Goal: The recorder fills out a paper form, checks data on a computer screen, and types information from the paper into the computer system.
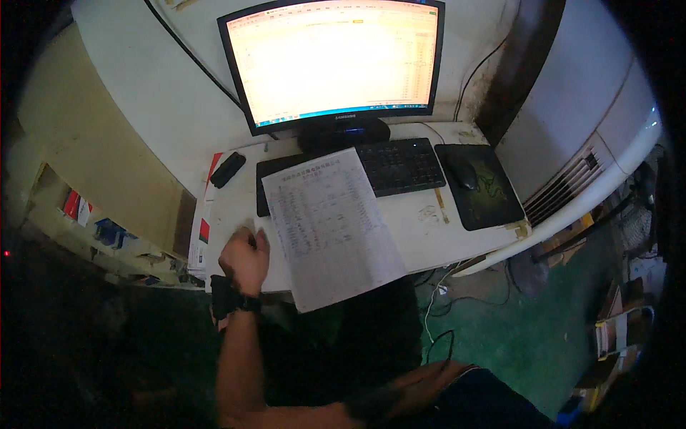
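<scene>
My left hand (246, 261) rests on the desk's front left part, its fingers curled loosely and nothing visible in them. A black band (232, 299) wraps its wrist. Just right of it lies a printed sheet of paper (336, 229), tilted, with rows of a table. Its top covers part of the black keyboard (404, 166), and its bottom hangs past the desk edge. At the lower edge my right arm crosses in front of me, with a dark band at the wrist. My right hand (307, 416) lies against my left forearm; its fingers are hidden in the dim light.
A lit monitor (336, 64) stands at the back of the desk (421, 247). A black mouse (466, 177) sits on a dark mouse pad (493, 204) at right. A small black object (228, 170) lies at left. Cables (431, 307) hang below the desk over the green floor.
</scene>
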The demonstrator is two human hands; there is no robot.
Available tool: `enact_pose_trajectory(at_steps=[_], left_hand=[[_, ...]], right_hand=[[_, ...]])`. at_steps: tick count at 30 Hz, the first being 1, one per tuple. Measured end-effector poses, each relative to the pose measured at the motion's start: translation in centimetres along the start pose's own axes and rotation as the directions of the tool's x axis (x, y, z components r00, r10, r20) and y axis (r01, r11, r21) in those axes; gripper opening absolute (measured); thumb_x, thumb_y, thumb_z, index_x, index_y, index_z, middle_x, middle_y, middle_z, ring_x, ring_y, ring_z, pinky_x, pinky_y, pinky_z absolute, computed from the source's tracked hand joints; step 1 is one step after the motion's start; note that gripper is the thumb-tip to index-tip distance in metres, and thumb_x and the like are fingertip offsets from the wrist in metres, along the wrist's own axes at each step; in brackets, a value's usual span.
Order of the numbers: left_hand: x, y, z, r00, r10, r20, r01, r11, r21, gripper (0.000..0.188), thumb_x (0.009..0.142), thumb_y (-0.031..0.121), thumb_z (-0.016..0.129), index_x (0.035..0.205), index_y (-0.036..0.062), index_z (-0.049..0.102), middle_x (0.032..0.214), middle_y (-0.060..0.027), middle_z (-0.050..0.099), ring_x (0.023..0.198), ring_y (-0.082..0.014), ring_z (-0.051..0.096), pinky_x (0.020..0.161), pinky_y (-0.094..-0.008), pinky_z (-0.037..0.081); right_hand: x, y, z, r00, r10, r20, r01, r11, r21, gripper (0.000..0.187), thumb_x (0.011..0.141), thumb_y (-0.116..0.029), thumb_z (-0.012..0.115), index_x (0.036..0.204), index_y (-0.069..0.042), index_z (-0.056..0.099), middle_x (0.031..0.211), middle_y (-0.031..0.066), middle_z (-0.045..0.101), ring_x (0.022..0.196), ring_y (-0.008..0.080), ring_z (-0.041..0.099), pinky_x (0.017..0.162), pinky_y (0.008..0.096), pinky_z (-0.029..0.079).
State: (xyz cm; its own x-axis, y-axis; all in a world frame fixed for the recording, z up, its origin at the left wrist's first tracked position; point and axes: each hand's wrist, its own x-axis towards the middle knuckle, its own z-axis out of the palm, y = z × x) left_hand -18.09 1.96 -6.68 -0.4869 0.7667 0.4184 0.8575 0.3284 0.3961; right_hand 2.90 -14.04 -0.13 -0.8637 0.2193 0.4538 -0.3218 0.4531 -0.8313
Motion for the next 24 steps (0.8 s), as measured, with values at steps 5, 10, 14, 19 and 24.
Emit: enact_pose_trajectory(at_steps=[5, 10, 14, 19, 24], left_hand=[[-0.2, -0.2, -0.3, 0.998, 0.049, -0.029, -0.056, 0.944, -0.325, 0.025, 0.095, 0.019, 0.079, 0.084, 0.0024, 0.063, 0.077, -0.0153, 0.067, 0.070, -0.0382, 0.066, 0.065, -0.0461, 0.050], [-0.4, 1.6, -0.5, 0.988, -0.031, 0.154, 0.109, 0.843, -0.527, 0.023, 0.091, 0.015, 0.083, 0.089, 0.0024, 0.063, 0.077, -0.0149, 0.066, 0.068, -0.0337, 0.065, 0.064, -0.0437, 0.049], [0.0, 2.6, -0.9, 0.964, 0.189, 0.186, -0.091, 0.895, -0.437, 0.026, 0.085, 0.018, 0.088, 0.094, 0.0047, 0.067, 0.081, -0.0139, 0.067, 0.070, -0.0319, 0.066, 0.064, -0.0434, 0.051], [0.0, 1.8, -0.4, 0.959, 0.156, 0.235, -0.039, 0.898, -0.438, 0.029, 0.080, 0.017, 0.091, 0.094, 0.0057, 0.068, 0.084, -0.0130, 0.069, 0.072, -0.0314, 0.067, 0.065, -0.0432, 0.053], [-0.1, 2.2, -0.4, 0.955, 0.203, 0.214, -0.083, 0.882, -0.464, 0.030, 0.079, 0.016, 0.092, 0.094, 0.0061, 0.068, 0.084, -0.0127, 0.069, 0.073, -0.0307, 0.068, 0.066, -0.0424, 0.054]], right_hand=[[0.4, 0.4, -11.0, 0.925, 0.380, -0.019, -0.378, 0.923, 0.068, 0.021, 0.109, -0.019, 0.060, 0.119, -0.003, 0.069, 0.103, 0.0154, 0.070, 0.098, 0.0336, 0.072, 0.090, 0.0458, 0.059], [-1.2, 4.4, -19.9, 0.457, 0.816, -0.354, -0.732, 0.572, 0.371, 0.018, 0.111, -0.022, 0.061, 0.108, -0.005, 0.068, 0.090, 0.0080, 0.068, 0.086, 0.0186, 0.070, 0.078, 0.0359, 0.059], [-2.4, 9.5, -21.7, 0.702, 0.465, -0.540, -0.491, 0.865, 0.105, 0.011, 0.099, 0.002, 0.070, 0.106, -0.004, 0.063, 0.098, 0.0066, 0.067, 0.087, 0.0166, 0.067, 0.079, 0.0332, 0.054], [-2.5, 11.4, -21.1, 0.732, 0.470, -0.493, -0.500, 0.862, 0.081, 0.013, 0.097, 0.002, 0.070, 0.101, -0.004, 0.059, 0.097, 0.0087, 0.066, 0.089, 0.0192, 0.066, 0.081, 0.0353, 0.054], [-2.8, 11.2, -21.0, 0.756, 0.503, -0.419, -0.567, 0.823, -0.033, 0.017, 0.095, 0.004, 0.068, 0.101, -0.007, 0.058, 0.106, 0.0078, 0.067, 0.099, 0.0167, 0.065, 0.088, 0.0339, 0.053]])
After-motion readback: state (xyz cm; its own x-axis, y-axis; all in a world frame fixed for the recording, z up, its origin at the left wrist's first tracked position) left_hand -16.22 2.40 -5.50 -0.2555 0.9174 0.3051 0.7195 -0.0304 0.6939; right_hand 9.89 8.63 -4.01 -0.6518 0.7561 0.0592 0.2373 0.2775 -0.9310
